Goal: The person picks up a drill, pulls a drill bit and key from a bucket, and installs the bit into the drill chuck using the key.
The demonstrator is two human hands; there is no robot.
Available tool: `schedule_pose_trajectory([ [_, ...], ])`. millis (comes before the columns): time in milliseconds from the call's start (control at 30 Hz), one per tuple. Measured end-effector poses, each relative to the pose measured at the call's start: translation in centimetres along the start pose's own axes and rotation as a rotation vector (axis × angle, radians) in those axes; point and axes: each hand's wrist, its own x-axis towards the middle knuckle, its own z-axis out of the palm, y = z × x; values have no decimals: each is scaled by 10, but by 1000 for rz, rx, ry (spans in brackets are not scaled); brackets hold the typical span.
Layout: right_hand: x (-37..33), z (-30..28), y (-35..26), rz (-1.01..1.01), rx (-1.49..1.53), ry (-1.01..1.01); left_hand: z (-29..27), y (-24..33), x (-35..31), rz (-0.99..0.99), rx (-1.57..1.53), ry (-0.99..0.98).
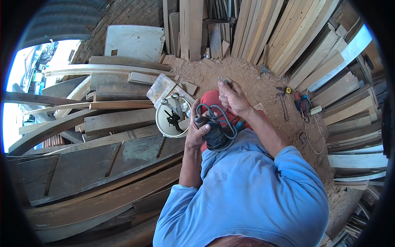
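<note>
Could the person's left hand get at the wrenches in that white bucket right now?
Probably not straight away. The left hand is wrapped around a power tool with its coiled cord. The white bucket with the wrenches sits just beside it with nothing between, so a freed hand could likely reach.

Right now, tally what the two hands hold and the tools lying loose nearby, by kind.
Power tool with coiled grey cord, gripped by the left hand: 1
Small metal piece, pinched by the right hand: 1
White bucket holding wrenches: 1
Red tool on the sawdust: 1
Tape measure: 1
Total: 5
</note>
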Motion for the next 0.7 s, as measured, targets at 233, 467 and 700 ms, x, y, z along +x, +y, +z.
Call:
schedule_pose_trajectory([
  [233, 4, -53, -20, -81, 36, 140, 7, 8, 4, -96, 152, -118],
  [467, 2, -147, -96, -360, 72, 575, -12, 5, 2, -116, 193, -188],
  [700, -39, -209, -153, -492, 257, 708, -24, 5, -6, -27, 131, 59],
])
